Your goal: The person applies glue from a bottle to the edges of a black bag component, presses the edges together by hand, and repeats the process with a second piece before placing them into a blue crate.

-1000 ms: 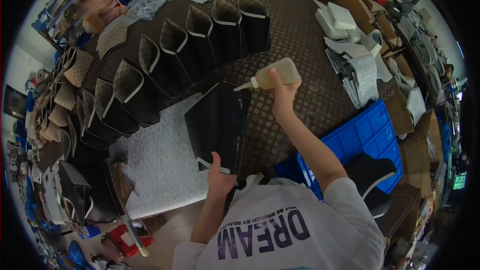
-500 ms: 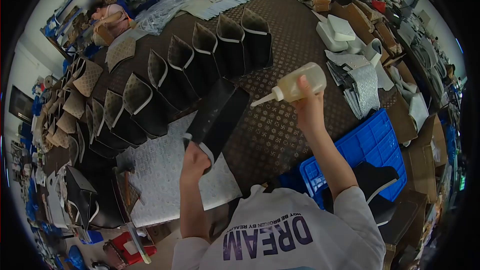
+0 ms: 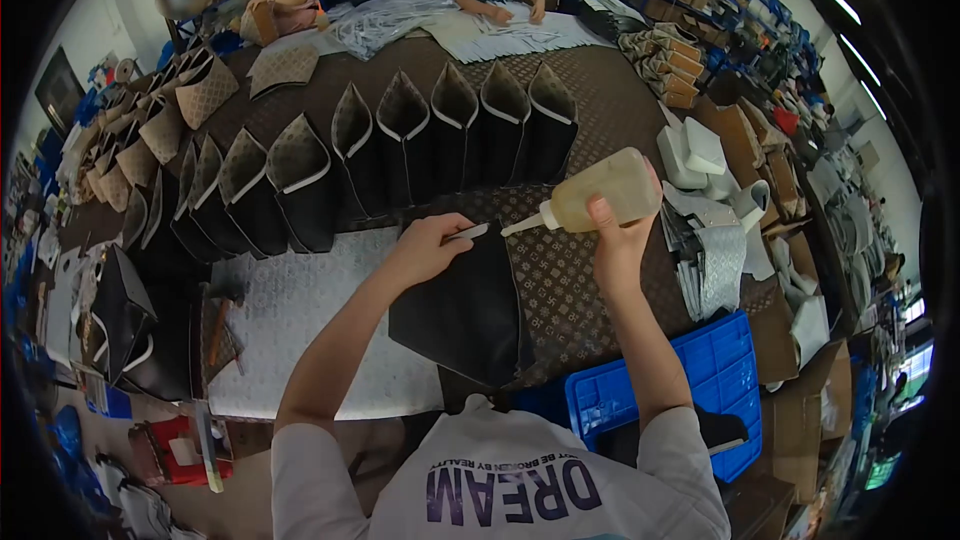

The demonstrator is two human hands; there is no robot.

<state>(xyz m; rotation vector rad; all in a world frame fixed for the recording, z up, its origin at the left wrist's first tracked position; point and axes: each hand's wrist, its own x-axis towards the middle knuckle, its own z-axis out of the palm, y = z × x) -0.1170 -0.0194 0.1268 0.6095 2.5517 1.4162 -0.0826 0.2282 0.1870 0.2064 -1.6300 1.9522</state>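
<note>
My right hand is wrapped round a translucent squeeze bottle of yellowish liquid, tipped so its thin nozzle points left. The nozzle tip is right at the upper corner of a black leather-like pouch. My left hand pinches this pouch at its white-trimmed upper edge, fingers closed over it. The pouch hangs down toward me over the edge of a silvery patterned sheet. Beyond my hands, a curved row of similar black pouches stands upright, their patterned linings and white rims showing.
A blue plastic crate sits right of my right forearm, with black pieces in it. Stacked silvery sheets and white blocks lie to the right. Tan patterned pieces stand at the left. Two people work at the far side of the table.
The pouch has turned over, its white-trimmed edge now away from me. My left hand has moved up to that edge. The bottle's nozzle has come to the pouch's corner. The camera view has tilted up.
</note>
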